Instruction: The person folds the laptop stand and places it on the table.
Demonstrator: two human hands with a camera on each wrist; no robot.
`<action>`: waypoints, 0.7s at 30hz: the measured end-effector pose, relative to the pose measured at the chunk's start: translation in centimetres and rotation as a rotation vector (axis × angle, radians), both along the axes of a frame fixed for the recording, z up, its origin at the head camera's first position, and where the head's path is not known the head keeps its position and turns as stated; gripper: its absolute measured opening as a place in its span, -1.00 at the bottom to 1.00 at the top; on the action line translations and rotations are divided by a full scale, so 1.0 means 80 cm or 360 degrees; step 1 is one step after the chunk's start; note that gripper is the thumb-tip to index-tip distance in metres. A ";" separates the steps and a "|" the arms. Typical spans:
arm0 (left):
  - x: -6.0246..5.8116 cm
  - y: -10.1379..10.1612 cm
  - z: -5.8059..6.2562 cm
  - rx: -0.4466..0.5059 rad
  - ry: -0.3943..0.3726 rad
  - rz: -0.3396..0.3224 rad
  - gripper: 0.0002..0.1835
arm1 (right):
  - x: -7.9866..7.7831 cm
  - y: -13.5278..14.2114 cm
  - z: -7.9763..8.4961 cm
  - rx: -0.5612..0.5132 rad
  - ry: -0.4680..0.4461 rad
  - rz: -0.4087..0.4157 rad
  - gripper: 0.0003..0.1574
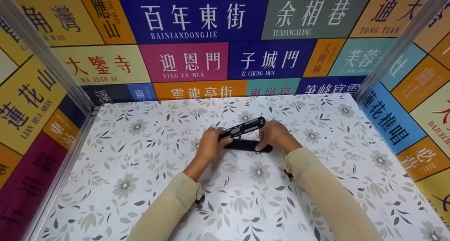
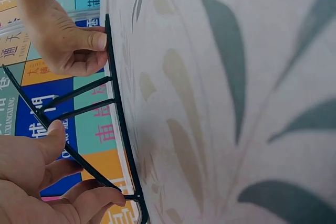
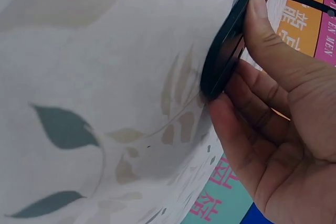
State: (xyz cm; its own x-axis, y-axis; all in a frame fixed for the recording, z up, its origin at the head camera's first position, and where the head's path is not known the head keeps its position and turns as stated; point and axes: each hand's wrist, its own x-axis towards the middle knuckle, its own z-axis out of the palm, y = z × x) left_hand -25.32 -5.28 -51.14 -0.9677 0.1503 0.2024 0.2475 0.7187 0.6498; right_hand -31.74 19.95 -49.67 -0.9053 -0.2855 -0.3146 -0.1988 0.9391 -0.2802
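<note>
"Black plastic or metal, I can't tell which, makes up the folding stand (image 1: 246,128) you have between your hands. Where are you keeping it?"

"You have it nearer the far edge of your desk (image 1: 218,216), about midway between the left and right edges. Whether it rests on the flowered surface or sits just above it, I can't tell."

"And your grip?"

"You are grasping with both. Your left hand (image 1: 210,142) holds the upper plate (image 1: 242,129) beside the hinge (image 2: 137,198), its fingers (image 1: 215,131) curled onto it. Your right hand (image 1: 276,135) pinches the base plate (image 1: 244,146) near the end away from the hinge, thumb (image 3: 260,19) on one side and fingers on the other."

"How do you have the stand set?"

"Partly unfolded, like a wedge. Your base plate lies low, and your upper plate slants up from the hinge at the left. Two slim struts (image 2: 75,95) run between them."

"What's around you?"

"Your beige sleeves (image 1: 330,195) reach in from the near side, a dark band (image 1: 200,199) showing at each wrist. Beyond the desk's far edge you face a wall of coloured sign panels (image 1: 193,60), including a navy one lettered BAINIANDONGJIE (image 1: 197,30). Metal posts (image 1: 397,40) rise near your desk's two far corners."
</note>
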 end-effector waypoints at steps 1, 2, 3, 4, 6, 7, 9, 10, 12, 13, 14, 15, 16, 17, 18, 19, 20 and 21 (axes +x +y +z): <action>0.000 0.000 0.000 0.0006 -0.0005 -0.0005 -0.63 | 0.000 0.000 0.000 0.0002 0.0000 0.0002 -0.58; 0.000 0.000 -0.001 0.0010 -0.0004 -0.0014 -0.64 | 0.000 0.000 0.000 0.0002 0.0002 0.0003 -0.58; 0.000 -0.001 -0.001 0.0015 0.0000 -0.0024 -0.64 | -0.001 0.001 -0.001 0.0004 0.0009 0.0018 -0.58; -0.001 -0.001 -0.001 0.0014 0.0005 -0.0030 -0.65 | 0.000 0.001 -0.001 0.0006 0.0015 0.0034 -0.57; -0.002 -0.002 0.000 0.0020 0.0004 -0.0045 -0.64 | 0.000 0.001 0.000 0.0029 0.0048 0.0079 -0.57; -0.002 -0.002 0.001 0.0021 -0.0002 -0.0054 -0.64 | 0.002 0.001 0.001 0.0037 0.0061 0.0089 -0.56; -0.003 -0.002 0.002 0.0020 -0.0022 -0.0070 -0.62 | 0.004 0.001 0.003 0.0067 0.0082 0.0102 -0.53; -0.004 -0.002 0.002 0.0020 -0.0042 -0.0076 -0.61 | 0.005 0.000 0.004 0.0078 0.0090 0.0093 -0.52; -0.006 -0.003 0.003 0.0020 -0.0072 -0.0092 -0.60 | 0.007 -0.002 0.004 0.0096 0.0096 0.0073 -0.48; -0.007 -0.004 0.003 0.0014 -0.0079 -0.0102 -0.60 | 0.007 -0.003 0.004 0.0109 0.0097 0.0069 -0.46; -0.008 -0.005 0.004 0.0005 -0.0088 -0.0114 -0.60 | 0.008 -0.004 0.003 0.0130 0.0099 0.0071 -0.44; -0.010 -0.006 0.004 -0.0004 -0.0091 -0.0128 -0.61 | 0.009 -0.004 0.003 0.0151 0.0104 0.0081 -0.42; -0.011 -0.007 0.004 -0.0012 -0.0094 -0.0143 -0.62 | 0.009 -0.005 0.002 0.0164 0.0111 0.0087 -0.40; -0.013 -0.008 0.005 -0.0023 -0.0093 -0.0156 -0.64 | 0.010 -0.005 0.001 0.0183 0.0117 0.0104 -0.39; -0.015 -0.009 0.005 -0.0030 -0.0097 -0.0170 -0.65 | 0.011 -0.005 0.001 0.0195 0.0119 0.0119 -0.38; -0.017 -0.010 0.005 -0.0038 -0.0101 -0.0185 -0.66 | 0.013 -0.005 0.001 0.0201 0.0120 0.0125 -0.37; -0.018 -0.011 0.006 -0.0040 -0.0113 -0.0200 -0.67 | 0.014 -0.005 0.001 0.0206 0.0123 0.0130 -0.35; -0.020 -0.012 0.007 -0.0042 -0.0123 -0.0215 -0.67 | 0.016 -0.005 0.001 0.0207 0.0123 0.0132 -0.34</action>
